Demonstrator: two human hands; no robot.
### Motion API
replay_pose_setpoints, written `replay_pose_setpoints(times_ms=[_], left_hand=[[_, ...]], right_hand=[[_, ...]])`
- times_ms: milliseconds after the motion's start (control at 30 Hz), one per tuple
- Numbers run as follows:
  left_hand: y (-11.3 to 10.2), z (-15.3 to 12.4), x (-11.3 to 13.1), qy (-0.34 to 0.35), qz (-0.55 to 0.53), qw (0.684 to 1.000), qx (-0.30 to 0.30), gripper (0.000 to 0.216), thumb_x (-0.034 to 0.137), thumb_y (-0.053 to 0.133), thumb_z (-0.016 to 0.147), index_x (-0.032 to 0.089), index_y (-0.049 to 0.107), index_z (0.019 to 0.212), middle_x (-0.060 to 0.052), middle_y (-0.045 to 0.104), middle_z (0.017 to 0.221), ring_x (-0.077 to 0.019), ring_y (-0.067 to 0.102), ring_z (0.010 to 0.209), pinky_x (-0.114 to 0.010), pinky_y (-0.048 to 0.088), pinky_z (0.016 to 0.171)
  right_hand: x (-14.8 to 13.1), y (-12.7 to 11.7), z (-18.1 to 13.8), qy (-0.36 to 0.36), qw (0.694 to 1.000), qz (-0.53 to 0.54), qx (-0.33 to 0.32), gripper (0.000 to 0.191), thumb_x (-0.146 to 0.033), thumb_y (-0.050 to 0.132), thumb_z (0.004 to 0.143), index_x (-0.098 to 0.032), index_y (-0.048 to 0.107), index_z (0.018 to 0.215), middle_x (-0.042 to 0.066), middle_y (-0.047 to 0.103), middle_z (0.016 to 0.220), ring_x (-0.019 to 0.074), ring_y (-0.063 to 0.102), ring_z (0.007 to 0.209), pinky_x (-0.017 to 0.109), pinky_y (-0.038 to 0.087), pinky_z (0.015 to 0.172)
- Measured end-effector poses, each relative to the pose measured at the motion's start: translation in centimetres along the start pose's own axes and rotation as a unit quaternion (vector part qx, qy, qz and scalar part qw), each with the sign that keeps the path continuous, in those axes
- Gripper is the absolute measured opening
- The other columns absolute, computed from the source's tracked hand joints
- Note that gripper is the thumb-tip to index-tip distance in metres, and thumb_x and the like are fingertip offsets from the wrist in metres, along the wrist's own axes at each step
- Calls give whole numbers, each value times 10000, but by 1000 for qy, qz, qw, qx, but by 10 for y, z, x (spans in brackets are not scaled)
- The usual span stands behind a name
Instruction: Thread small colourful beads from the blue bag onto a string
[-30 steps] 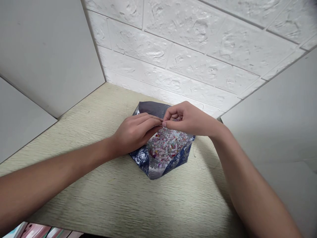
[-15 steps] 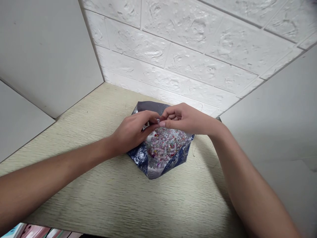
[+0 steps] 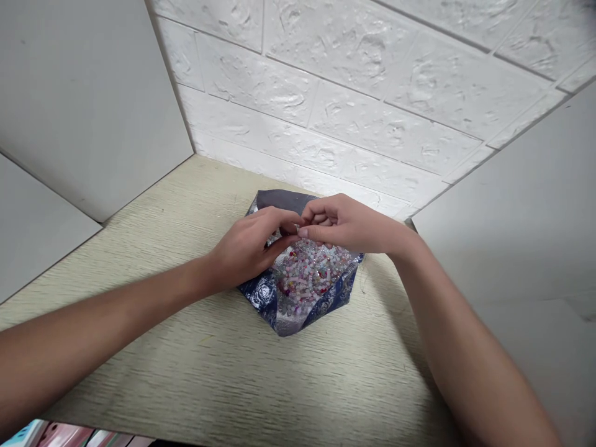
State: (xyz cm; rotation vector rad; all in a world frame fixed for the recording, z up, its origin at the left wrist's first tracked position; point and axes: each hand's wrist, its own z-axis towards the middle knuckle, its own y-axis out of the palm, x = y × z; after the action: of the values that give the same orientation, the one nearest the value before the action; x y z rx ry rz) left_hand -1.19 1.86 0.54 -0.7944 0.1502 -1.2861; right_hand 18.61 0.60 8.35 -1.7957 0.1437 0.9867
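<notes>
A dark blue tray with a rose pattern (image 3: 263, 297) lies on the pale wooden desk (image 3: 195, 366) and holds a heap of small pink, white and red beads (image 3: 310, 278). Both hands hover over its far side, fingertips meeting. My left hand (image 3: 249, 244) is curled, its thumb and fingers pinched together. My right hand (image 3: 347, 223) is also pinched shut, thumb against forefinger. Whatever sits between the fingertips is too small to make out.
A white brick-textured wall (image 3: 372, 93) stands behind the desk. Plain grey panels close in the left (image 3: 84, 105) and right (image 3: 521, 211) sides. Coloured items (image 3: 69, 434) peek out below the desk's front edge.
My left fingers have curled from lying flat into a pinch, and both hands have shifted slightly left and up. The tray has stayed in place.
</notes>
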Motion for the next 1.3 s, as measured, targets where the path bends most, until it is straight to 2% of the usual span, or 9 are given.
replay_pose_setpoints(times_ms=[167, 267, 433, 600, 733, 933, 1067, 1167, 1300], left_hand=[[-2, 5, -1, 11, 83, 993, 82, 166, 164, 530, 894, 185, 627, 1028, -39, 618, 817, -158, 600, 770, -272, 489, 675], [-3, 5, -1, -26, 81, 993, 83, 127, 141, 490, 905, 175, 603, 954, -46, 591, 860, -157, 585, 809, -277, 488, 702], [1, 4, 0, -120, -115, 983, 80, 88, 193, 422, 951, 182, 510, 953, -51, 589, 961, -98, 554, 659, -257, 483, 613], [0, 11, -2, -185, -328, 918, 120, 100, 266, 401, 976, 200, 435, 909, -66, 652, 989, -76, 565, 566, -218, 418, 459], [-7, 19, -4, -201, -399, 888, 108, 149, 293, 395, 981, 206, 408, 860, -72, 702, 947, -105, 612, 603, -244, 438, 484], [-20, 28, 1, -190, -447, 871, 78, 195, 321, 409, 969, 197, 449, 824, -97, 713, 1003, -131, 644, 681, -277, 465, 542], [-30, 34, 3, -228, -493, 833, 107, 177, 279, 477, 933, 179, 477, 788, -125, 662, 1150, -122, 632, 717, -269, 473, 557], [-33, 36, -7, -241, -498, 820, 144, 141, 280, 532, 899, 167, 506, 820, -134, 581, 1242, -106, 635, 739, -255, 497, 583], [-30, 36, -22, -203, -387, 884, 167, 125, 302, 520, 909, 181, 513, 881, -90, 553, 1182, -79, 630, 713, -265, 534, 657]], right_hand=[[0, -2, 0, 11, 999, -3, 39, 84, -190, 464, 810, -191, 529, 755, -11, 575, 702, 117, 502, 658, 241, 352, 573], [-1, -3, 1, -7, 999, 17, 27, 149, -166, 406, 811, -186, 523, 720, 7, 641, 795, 127, 548, 753, 248, 388, 662], [-1, -4, 1, -9, 999, 46, -7, 208, -157, 372, 828, -184, 511, 675, -11, 573, 659, 109, 517, 655, 247, 380, 633], [3, -3, 0, 27, 999, 18, -2, 194, -311, 534, 839, -188, 499, 693, -41, 449, 588, 88, 392, 544, 241, 287, 502], [5, -4, 0, 45, 999, -17, 10, 274, -355, 545, 836, -190, 440, 643, -43, 442, 570, 84, 368, 519, 243, 272, 484], [7, -6, -6, 74, 996, -34, 39, 257, -367, 495, 852, -177, 532, 683, -6, 563, 631, 104, 457, 548, 255, 311, 510], [8, -3, -14, 92, 992, -79, 35, 229, -334, 497, 840, -178, 546, 680, -8, 554, 629, 110, 448, 545, 264, 293, 526], [7, 2, -23, 100, 979, -132, 122, 248, -362, 472, 866, -190, 477, 688, 0, 539, 638, 123, 442, 561, 271, 266, 534], [4, 16, -41, 98, 943, -192, 255, 194, -351, 445, 895, -197, 473, 781, 21, 574, 718, 149, 477, 644, 276, 273, 583]])
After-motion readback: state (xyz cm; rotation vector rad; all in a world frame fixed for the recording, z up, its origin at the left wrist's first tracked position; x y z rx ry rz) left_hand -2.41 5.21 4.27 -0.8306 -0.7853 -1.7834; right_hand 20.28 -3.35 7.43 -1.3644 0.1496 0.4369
